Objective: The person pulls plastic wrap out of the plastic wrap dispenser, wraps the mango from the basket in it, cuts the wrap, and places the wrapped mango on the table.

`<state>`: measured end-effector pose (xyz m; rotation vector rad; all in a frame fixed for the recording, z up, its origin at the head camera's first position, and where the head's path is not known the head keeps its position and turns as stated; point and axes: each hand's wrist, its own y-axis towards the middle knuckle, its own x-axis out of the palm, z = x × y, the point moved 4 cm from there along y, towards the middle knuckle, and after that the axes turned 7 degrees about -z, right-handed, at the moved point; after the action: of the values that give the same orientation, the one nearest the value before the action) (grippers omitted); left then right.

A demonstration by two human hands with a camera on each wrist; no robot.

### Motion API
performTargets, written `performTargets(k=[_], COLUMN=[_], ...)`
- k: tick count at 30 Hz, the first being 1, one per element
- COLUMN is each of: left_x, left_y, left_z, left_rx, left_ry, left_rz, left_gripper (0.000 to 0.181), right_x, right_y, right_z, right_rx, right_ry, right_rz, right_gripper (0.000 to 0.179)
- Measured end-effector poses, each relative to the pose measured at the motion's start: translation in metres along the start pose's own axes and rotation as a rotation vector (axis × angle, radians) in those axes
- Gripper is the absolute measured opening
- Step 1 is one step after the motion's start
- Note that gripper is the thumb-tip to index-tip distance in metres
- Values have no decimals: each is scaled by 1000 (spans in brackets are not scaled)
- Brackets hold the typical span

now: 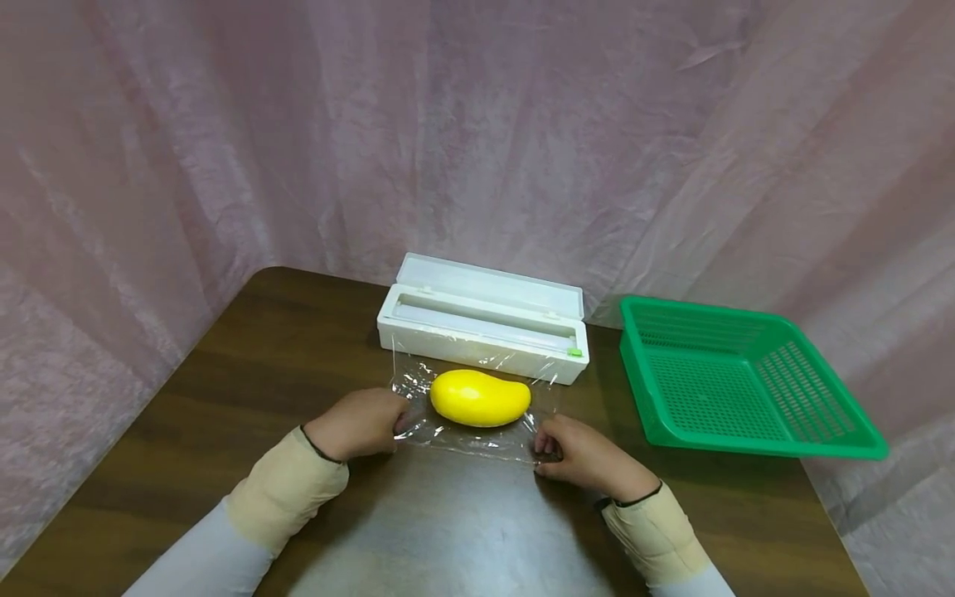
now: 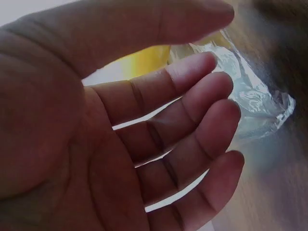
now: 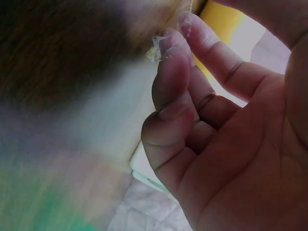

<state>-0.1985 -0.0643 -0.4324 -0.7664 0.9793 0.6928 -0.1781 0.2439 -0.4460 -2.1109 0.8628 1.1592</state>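
A yellow mango [image 1: 480, 398] lies on a sheet of clear plastic wrap [image 1: 477, 450] on the table. At the wrap's left edge is my left hand [image 1: 366, 423]; in the left wrist view its thumb stands apart from the loosely bent fingers [image 2: 192, 130], with crinkled wrap [image 2: 250, 91] just beyond the fingertips. My right hand [image 1: 585, 454] is at the wrap's near right corner, its curled fingers [image 3: 175, 77] holding a crumpled bit of wrap [image 3: 155, 50] at the tips. The wrap's far part overlaps the front of a white wrap dispenser [image 1: 477, 347].
The dispenser's lid [image 1: 492, 286] stands raised at the back, and a small green slider [image 1: 574, 352] sits at its right end. A green plastic basket [image 1: 656, 414] stands on the right of the wooden table [image 1: 298, 332]. A pink curtain [image 1: 477, 149] hangs behind.
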Motion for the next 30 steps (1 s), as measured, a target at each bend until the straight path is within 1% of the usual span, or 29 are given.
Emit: performTargets(k=[3, 6, 11, 13, 16, 20, 25, 30], left_x=[0, 0, 1, 0, -3, -5, -3, 0], left_y=[2, 3, 4, 4, 3, 2, 2, 2], left_z=[0, -1, -1, 0, 1, 3, 2, 1], left_rx=[-20, -24, -29, -24, 16, 67, 65, 64], left_ry=[15, 27, 32, 34, 58, 107, 109, 74], left_rz=[-2, 5, 40, 60, 96, 120, 119, 118], left_gripper=[30, 28, 27, 28, 29, 28, 28, 38], right_x=[-1, -2, -3, -4, -4, -4, -1, -1], right_y=[-1, -2, -1, 0, 2, 4, 4, 2], right_z=[1, 4, 8, 9, 9, 7, 3, -2], right_rx=[-4, -1, -6, -11, -13, -17, -6, -20], right_ry=[10, 34, 35, 23, 0, -38, -90, -122], right_rz=[6, 4, 8, 14, 25, 38, 55, 98], right_gripper=[22, 21, 16, 13, 11, 12, 13, 16])
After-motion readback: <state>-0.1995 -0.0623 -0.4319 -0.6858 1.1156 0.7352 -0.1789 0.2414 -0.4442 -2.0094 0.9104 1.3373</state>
